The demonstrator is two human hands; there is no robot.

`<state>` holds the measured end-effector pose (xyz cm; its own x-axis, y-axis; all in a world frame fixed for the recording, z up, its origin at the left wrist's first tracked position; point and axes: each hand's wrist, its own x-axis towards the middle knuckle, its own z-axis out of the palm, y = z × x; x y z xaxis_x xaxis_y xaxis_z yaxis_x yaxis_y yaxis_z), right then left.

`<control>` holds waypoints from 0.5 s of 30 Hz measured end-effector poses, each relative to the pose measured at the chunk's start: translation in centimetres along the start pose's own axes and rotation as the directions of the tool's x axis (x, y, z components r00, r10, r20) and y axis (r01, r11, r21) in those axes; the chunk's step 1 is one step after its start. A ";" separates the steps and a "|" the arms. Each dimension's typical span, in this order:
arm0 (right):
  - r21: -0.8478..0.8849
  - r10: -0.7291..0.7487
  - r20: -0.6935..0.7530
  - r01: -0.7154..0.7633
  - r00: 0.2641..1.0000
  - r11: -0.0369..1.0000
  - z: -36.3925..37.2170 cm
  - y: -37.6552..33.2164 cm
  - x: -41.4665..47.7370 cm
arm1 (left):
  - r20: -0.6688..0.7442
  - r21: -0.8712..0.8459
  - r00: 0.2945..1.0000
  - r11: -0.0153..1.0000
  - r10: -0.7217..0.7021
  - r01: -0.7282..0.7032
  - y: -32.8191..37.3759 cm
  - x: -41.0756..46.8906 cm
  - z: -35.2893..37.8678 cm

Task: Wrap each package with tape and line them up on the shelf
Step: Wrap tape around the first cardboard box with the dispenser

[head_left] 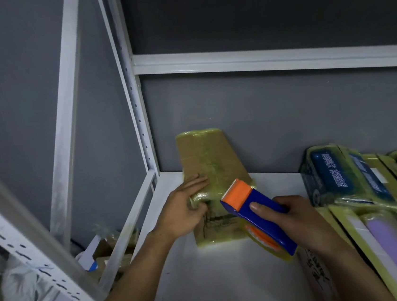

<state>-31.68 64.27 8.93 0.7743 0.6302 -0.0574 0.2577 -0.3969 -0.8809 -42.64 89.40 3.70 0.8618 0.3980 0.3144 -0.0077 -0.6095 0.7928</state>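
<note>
Right hand (297,220), fingers (261,208) around tape dispenser (245,199), left hand (184,209) flat on brown package (208,159), taped packages (344,178) beside on shelf (220,284).

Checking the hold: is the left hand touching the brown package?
Touching: the head view shows the left hand resting on the brown package.

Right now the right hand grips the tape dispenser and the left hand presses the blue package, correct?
No. In the head view the left hand presses the brown package, not the blue package; the right hand does grip the tape dispenser.
</note>
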 end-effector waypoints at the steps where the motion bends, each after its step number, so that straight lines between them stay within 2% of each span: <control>1: -0.017 0.003 0.024 -0.002 1.000 1.000 0.1 0.1 0.0 | -0.044 -0.092 0.999 0.996 -0.024 0.020 0.3 -0.6 0.2; 3: -0.060 0.004 0.073 0.000 0.997 0.998 0.1 0.1 -0.1 | -0.114 -0.247 0.992 0.968 -0.062 0.032 1.3 -2.2 0.2; 6: -0.080 -0.002 0.146 0.014 0.989 0.997 0.6 0.1 -0.6 | -0.318 -0.198 0.937 0.977 -0.145 0.084 2.7 -5.0 -0.2; 7: -0.067 -0.015 0.168 0.027 0.986 0.997 0.8 0.2 -0.7 | -0.305 -0.232 0.927 0.961 -0.219 0.151 3.3 -5.6 -0.4; 9: -0.056 -0.057 0.223 0.072 0.973 0.996 1.4 0.1 -1.0 | -0.067 -0.426 0.922 0.847 -0.381 0.319 4.1 -6.3 -0.5; 11: -0.059 -0.099 0.256 0.117 0.962 0.991 1.9 0.0 -1.2 | 0.146 -0.480 0.896 0.762 -0.420 0.435 4.8 -7.0 -0.5; 12: -0.059 -0.111 0.260 0.130 0.959 0.990 2.1 0.1 -1.2 | 0.172 -0.485 0.895 0.755 -0.412 0.441 4.9 -7.2 -0.3; 15: -0.064 -0.130 0.265 0.152 0.956 0.986 2.3 0.0 -1.3 | 0.085 -0.513 0.909 0.765 -0.407 0.390 5.0 -7.5 0.0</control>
<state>-33.98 64.93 7.91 0.5534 0.8304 -0.0648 0.4089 -0.3386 -0.8475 -49.16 83.39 5.29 0.8300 0.5518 -0.0812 0.0703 0.0408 0.9967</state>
